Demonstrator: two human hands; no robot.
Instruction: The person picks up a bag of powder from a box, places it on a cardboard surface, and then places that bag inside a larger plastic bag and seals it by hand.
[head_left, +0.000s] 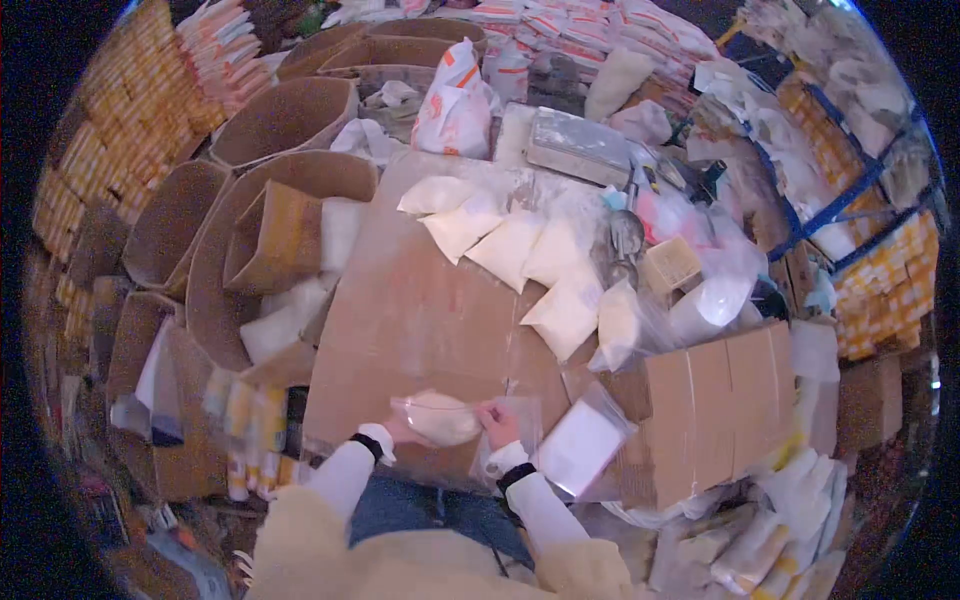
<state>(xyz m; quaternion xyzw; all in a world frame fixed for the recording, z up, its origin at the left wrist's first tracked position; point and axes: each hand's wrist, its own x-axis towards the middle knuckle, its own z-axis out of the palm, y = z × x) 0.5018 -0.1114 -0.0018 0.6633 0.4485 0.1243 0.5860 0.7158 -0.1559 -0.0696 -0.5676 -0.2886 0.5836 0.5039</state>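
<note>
The left hand and right hand grip with their fingers a clear plastic bag of whitish powder, over the brown cardboard surface. If its mouth is unsealed, one slipping pinch could spill powder.

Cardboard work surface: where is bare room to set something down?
The widest bare patch on the cardboard surface lies between its left edge, the filled bags and the held bag. A small one lies left of the left hand. The right side is crowded: bags, small box, clear plastic, white pack.
</note>
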